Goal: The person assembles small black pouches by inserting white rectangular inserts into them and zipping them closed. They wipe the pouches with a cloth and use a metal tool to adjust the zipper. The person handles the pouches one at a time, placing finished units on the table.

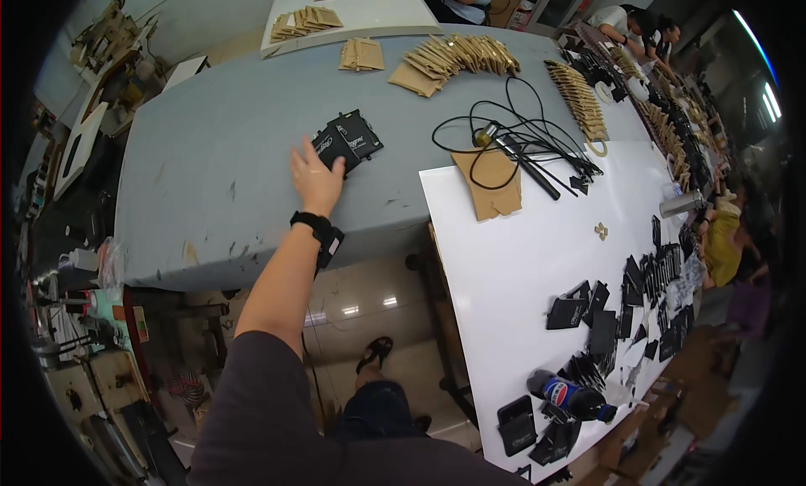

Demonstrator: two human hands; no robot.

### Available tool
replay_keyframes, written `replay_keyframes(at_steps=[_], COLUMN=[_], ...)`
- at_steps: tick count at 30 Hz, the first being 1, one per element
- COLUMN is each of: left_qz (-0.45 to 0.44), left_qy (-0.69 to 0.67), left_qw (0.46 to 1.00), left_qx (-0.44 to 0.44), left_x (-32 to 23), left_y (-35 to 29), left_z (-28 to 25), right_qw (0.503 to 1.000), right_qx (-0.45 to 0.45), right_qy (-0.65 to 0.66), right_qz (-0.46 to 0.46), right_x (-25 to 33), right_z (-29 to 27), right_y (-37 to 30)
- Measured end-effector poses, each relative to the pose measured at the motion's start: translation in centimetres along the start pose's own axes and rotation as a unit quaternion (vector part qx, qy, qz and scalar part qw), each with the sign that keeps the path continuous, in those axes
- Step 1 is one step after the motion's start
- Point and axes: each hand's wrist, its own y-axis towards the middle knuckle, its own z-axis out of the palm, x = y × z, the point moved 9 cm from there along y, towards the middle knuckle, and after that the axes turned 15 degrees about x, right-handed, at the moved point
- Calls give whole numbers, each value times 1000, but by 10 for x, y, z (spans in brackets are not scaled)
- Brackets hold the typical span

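My left hand (316,180) reaches over the grey-covered table, its fingers stretched out and apart. It is at the near corner of a small pile of flat black pieces (357,140) with pale printed lettering and small tabs along the edges. The thumb touches the near edge of the pile, while the index finger lies along its left side. A black band (314,226) with a small black unit circles my left wrist. My right hand is out of the picture.
Brown flat pouches (457,56) stand in a curved row at the back. A coiled black cable (504,125) lies right of the pile, partly over brown card (487,184). The white board (504,318) at right carries black pieces (567,305) and a dark drink bottle (571,395). Several people sit farther off.
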Motion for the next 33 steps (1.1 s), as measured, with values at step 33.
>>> replay_keyframes(at_steps=[33], left_qz=[237], left_qy=[-10], left_qw=[966], left_qx=[103], left_x=[-76], left_y=[-167], left_z=[-62], right_qw=[986], right_qx=[139], right_qy=[31], right_qz=[84], right_x=[-284], right_z=[24], right_y=[127])
